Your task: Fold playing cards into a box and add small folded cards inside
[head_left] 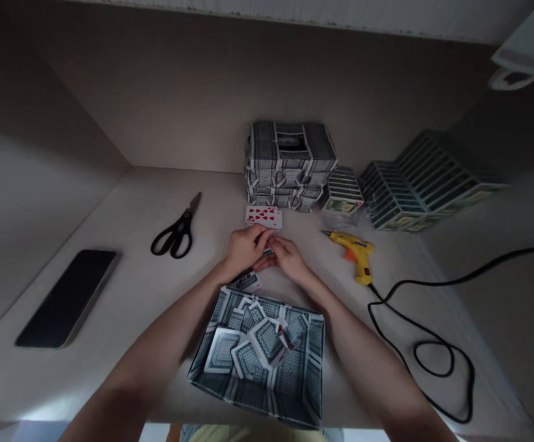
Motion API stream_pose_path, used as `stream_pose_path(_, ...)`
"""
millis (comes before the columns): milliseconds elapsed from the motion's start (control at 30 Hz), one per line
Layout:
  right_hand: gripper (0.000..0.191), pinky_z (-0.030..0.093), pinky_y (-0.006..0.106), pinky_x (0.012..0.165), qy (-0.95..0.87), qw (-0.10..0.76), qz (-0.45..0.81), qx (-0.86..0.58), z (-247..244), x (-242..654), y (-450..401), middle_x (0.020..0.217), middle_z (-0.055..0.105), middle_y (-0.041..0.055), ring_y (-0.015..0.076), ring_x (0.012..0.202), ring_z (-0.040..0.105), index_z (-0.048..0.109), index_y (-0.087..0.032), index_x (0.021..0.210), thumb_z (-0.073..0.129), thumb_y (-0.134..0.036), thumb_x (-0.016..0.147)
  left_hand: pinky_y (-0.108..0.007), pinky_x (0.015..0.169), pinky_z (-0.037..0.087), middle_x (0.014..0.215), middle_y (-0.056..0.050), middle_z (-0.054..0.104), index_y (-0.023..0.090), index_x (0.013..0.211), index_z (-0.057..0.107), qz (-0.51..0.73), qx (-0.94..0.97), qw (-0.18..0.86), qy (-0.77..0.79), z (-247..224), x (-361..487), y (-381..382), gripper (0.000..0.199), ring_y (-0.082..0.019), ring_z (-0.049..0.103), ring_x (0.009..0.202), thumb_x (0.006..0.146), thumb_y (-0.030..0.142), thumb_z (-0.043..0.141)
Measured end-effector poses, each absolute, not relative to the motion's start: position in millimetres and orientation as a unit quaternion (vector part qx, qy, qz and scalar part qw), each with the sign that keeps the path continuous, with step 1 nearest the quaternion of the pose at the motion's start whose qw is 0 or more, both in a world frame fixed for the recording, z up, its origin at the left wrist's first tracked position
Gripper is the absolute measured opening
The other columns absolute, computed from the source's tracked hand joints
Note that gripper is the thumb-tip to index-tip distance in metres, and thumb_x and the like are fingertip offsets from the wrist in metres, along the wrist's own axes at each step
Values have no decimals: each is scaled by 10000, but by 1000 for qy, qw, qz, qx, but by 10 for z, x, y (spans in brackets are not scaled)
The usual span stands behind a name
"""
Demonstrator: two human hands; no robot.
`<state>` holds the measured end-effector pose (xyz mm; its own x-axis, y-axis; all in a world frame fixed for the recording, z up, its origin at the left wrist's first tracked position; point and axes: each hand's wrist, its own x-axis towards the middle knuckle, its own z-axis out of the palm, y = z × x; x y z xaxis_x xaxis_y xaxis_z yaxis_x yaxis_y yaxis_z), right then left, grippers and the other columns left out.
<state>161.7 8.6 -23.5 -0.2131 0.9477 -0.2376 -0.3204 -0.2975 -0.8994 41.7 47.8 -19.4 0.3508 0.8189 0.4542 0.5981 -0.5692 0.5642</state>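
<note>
Near the middle of the table, my left hand (247,247) and my right hand (286,256) meet, fingers closed on a small playing card (269,245) between them, mostly covered by the fingers. Just beyond them lies a face-up card with red hearts (263,217). Another card (248,281) lies below my left hand. Closer to me, between my forearms, stands an open box made of playing cards (315,368), with several loose cards (223,350) inside, mostly face down.
Black scissors (177,236) and a dark phone (69,298) lie at the left. Card-built boxes (290,162) are stacked at the back. Right of them stand striped card packs (393,196). A yellow glue gun (361,248) with a looping black cable (409,313) lies at the right.
</note>
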Motion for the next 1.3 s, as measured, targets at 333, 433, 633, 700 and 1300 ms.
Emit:
stream_pose_path(333, 280, 477, 269, 413, -378, 493, 651, -437, -241, 1587, 83, 447, 535, -57, 160, 434, 591, 481, -225, 772, 560, -490, 729, -213, 552, 339, 672, -31, 653, 175, 786, 637, 392, 789, 113, 459, -253, 411, 476, 269, -107, 549, 554, 852, 371, 464)
stream_pose_path(433, 274, 490, 273, 439, -376, 485, 658, -436, -226, 1600, 82, 451, 542, -55, 165, 461, 611, 473, -218, 778, 544, -480, 739, -213, 547, 345, 669, -28, 654, 176, 776, 638, 395, 784, 126, 461, -252, 416, 480, 272, -105, 547, 546, 850, 375, 468)
stream_pose_path(633, 359, 515, 295, 478, -394, 481, 667, -411, -203, 1636, 86, 479, 594, -38, 165, 452, 615, 508, -198, 827, 576, -527, 700, -218, 586, 385, 649, -30, 664, 177, 771, 652, 421, 811, 101, 393, -235, 360, 465, 239, -110, 577, 568, 848, 318, 475)
stream_pose_path(700, 404, 526, 306, 489, -401, 486, 654, -419, -194, 1648, 88, 486, 610, -30, 167, 449, 616, 528, -194, 817, 593, -565, 670, -217, 592, 398, 650, -32, 670, 173, 774, 652, 428, 817, 84, 377, -229, 351, 456, 235, -111, 588, 577, 847, 304, 472)
stream_pose_path(1300, 348, 537, 339, 511, -401, 485, 646, -432, -183, 1671, 92, 481, 625, -15, 194, 476, 631, 535, -211, 715, 603, -551, 678, -193, 570, 408, 638, -14, 674, 160, 761, 639, 455, 809, 59, 368, -224, 349, 479, 210, -90, 592, 556, 843, 287, 493)
